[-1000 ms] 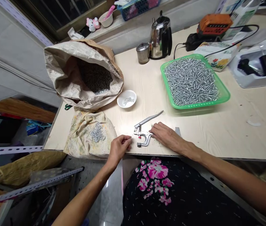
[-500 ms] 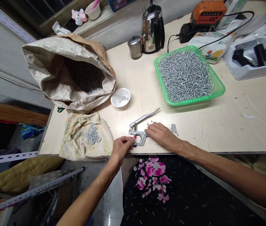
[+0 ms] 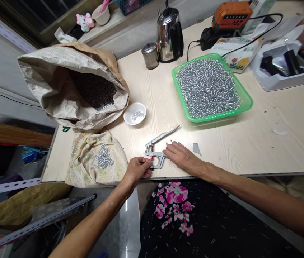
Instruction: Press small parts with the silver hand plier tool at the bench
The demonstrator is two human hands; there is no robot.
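A pair of grey hand-press snap pliers [image 3: 158, 155] lies near the table's front edge, its upper handle raised and a red piece showing at its jaw. My right hand [image 3: 183, 157] is closed over the end of the lower handle. At the jaw, my left hand [image 3: 138, 168] pinches with thumb and forefinger; whatever is between the fingertips is too small or hidden to name. Small silvery metal pieces [image 3: 104, 157] lie heaped on a patterned cloth [image 3: 87, 172] left of that hand. Behind the pliers stands a white bowl [image 3: 128, 115] with several similar pieces inside.
A green basket [image 3: 247, 102] full of silvery pieces stands at the back right. A large open paper sack [image 3: 52, 86] of small pieces leans at the left. Behind are a metal kettle [image 3: 165, 39], a lidded canister [image 3: 150, 57], an orange battery [image 3: 232, 16] and a white tray [image 3: 283, 82].
The head view has shifted slightly, so everything sits a little further left. Both hands keep their places at the pliers, and the upper handle stays raised.
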